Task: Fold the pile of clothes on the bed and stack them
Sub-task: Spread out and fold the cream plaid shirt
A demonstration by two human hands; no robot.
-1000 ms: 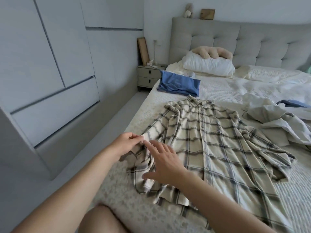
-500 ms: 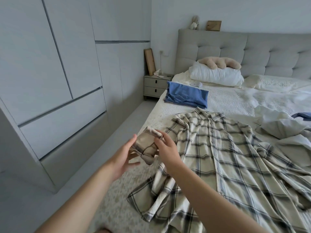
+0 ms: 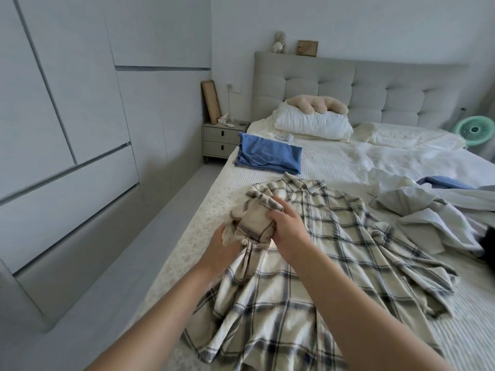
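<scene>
Bed [image 3: 334,167] is carrying the plaid shirt [image 3: 329,263], lying spread and limp; being light, soft flannel, it is likely to slump, so seams and cuffs suit holding; left hand [image 3: 222,243] and right hand [image 3: 288,234] are gripping its bunched sleeve [image 3: 254,220].

Cream shirt [image 3: 334,250] with blue-grey plaid, blue folded garment [image 3: 269,155], white pillow [image 3: 313,124], mint-green fan [image 3: 475,129], grey headboard [image 3: 375,89].
</scene>
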